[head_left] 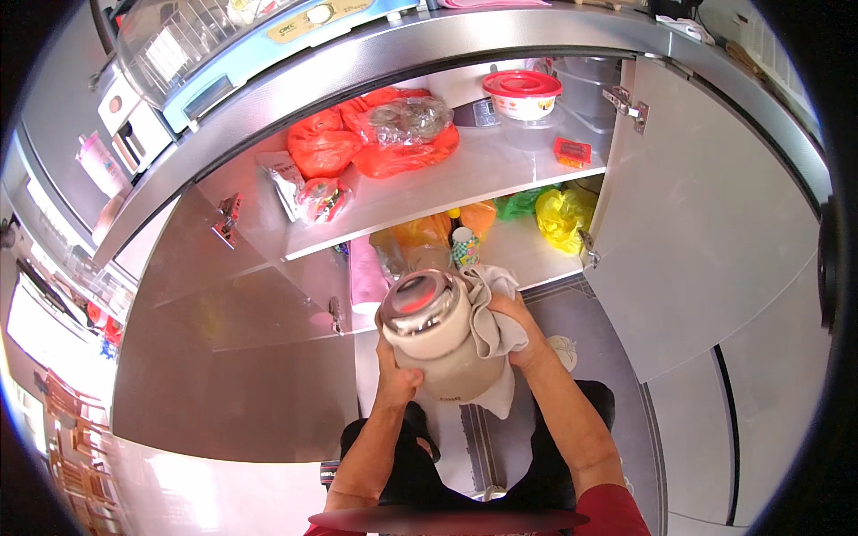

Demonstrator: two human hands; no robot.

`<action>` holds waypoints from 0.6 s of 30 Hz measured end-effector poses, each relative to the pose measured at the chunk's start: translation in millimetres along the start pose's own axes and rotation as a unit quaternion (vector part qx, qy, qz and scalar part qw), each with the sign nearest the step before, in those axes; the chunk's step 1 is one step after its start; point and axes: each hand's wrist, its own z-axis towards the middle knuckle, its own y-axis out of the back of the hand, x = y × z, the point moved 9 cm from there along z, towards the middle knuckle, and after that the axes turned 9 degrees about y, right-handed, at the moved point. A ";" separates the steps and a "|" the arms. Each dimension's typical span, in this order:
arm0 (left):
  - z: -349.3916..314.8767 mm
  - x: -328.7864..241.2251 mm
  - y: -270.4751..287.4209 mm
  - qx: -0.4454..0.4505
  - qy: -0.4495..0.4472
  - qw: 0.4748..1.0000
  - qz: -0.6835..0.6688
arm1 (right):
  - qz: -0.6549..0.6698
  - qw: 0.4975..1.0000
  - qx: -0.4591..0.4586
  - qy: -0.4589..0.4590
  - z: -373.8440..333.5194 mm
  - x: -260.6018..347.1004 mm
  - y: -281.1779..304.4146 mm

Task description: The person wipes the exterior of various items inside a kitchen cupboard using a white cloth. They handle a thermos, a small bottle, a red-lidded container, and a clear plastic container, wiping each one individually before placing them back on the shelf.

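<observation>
Between my hands, in front of the open cupboard, is a rounded cream-coloured kitchen appliance (pixel 451 371) with a shiny chrome top; its exact kind is unclear. My left hand (pixel 393 371) is closed round its left side, thumb toward the front. With my right hand (pixel 518 330) I grip a pale grey cloth (pixel 496 313), pressed against the appliance's upper right side. Part of the cloth hangs down beside and below the body. Some of my right fingers are hidden behind the cloth.
The cupboard's upper shelf (pixel 384 210) bears red plastic bags (pixel 326 143), a red-lidded tub (pixel 523 96) and a small red box (pixel 572 152). Below lie a yellow bag (pixel 563 219) and a patterned cup (pixel 465 247). Open doors (pixel 706 223) flank me; a metal-edged counter (pixel 500 36) overhangs.
</observation>
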 end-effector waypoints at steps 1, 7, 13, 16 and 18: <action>0.0 -2.7 3.9 -0.013 -0.012 0.999 0.042 | -0.020 0.999 -0.022 0.019 -4.6 13.5 -6.2; -1.3 -14.2 -1.1 -0.035 0.000 0.995 0.097 | -0.160 0.977 -0.016 0.140 -12.7 25.6 -16.5; -3.5 -10.9 21.2 -0.063 0.030 0.991 0.116 | -0.260 0.940 0.065 0.210 -19.9 30.3 -44.7; -9.6 -11.7 20.0 -0.022 0.043 0.998 0.029 | -0.087 0.992 0.043 0.085 -12.5 6.2 -27.6; -11.5 -12.6 6.1 0.041 0.053 0.998 0.015 | -0.067 0.997 0.047 0.008 -12.7 0.8 -25.1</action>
